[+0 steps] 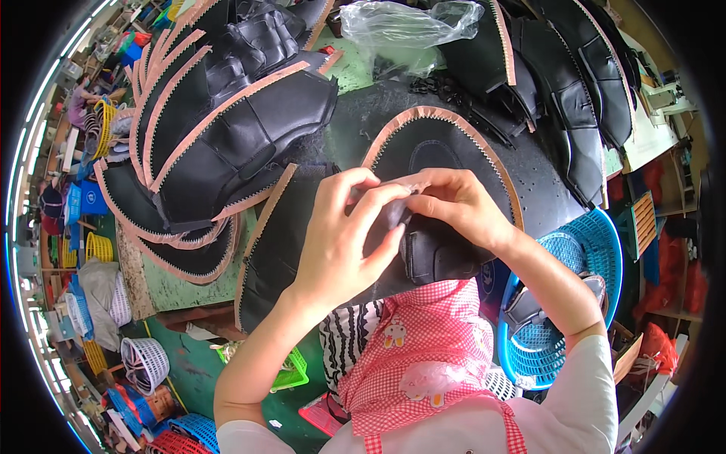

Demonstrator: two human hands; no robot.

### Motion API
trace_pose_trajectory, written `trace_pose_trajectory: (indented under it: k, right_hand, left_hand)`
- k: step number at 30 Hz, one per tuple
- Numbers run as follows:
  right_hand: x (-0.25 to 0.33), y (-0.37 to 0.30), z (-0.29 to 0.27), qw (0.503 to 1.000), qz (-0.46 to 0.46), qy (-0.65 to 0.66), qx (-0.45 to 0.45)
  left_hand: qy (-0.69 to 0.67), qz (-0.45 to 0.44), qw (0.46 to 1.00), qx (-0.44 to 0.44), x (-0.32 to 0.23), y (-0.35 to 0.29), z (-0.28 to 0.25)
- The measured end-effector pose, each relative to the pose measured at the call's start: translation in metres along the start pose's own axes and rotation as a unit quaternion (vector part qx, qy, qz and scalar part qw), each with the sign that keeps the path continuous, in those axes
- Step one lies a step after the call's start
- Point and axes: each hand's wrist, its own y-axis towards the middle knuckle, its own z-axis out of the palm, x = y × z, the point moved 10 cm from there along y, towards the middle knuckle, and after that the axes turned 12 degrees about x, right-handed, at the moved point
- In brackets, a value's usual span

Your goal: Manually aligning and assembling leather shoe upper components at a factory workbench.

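A black leather shoe upper (446, 144), its curved rim edged with a tan zigzag-stitched strip, lies in front of me at the table's near edge. Its front part hangs over toward my lap. My left hand (340, 227) is closed at the middle of the piece, fingers bent and pinching a fold of it. Close against it, my right hand (454, 204) pinches the same fold between thumb and forefinger, where a small pale bit shows. The fingers partly hide what lies between them. A stitched black panel (431, 253) shows below my right hand.
More black uppers with tan edges (242, 136) are piled at the left, others (567, 98) at the right. A clear plastic bag (408, 23) lies at the far side. Blue baskets (612, 250) stand by my right arm; a green basket (291, 374) sits below the table.
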Motion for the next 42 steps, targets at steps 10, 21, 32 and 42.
trace_pose_trajectory:
  k: [10,21,32,42]
  right_hand:
    - [-0.005,-0.001,0.007,0.995,-0.037,0.078,0.049]
    - [0.012,-0.023,-0.019,0.975,-0.169,0.11,-0.09]
    - [0.074,-0.03,0.004,0.91,-0.134,-0.386,-0.066]
    - [0.047,-0.021,0.019,0.871,-0.044,-0.485,0.064]
  left_hand:
    - [0.118,0.03,0.992,-0.037,-0.02,0.008,0.013]
    - [-0.048,-0.147,0.984,0.092,0.025,0.005,0.034]
    - [-0.364,-0.204,0.907,0.059,0.045,-0.003,0.059]
    - [-0.321,-0.095,0.942,-0.005,0.04,-0.007,0.031]
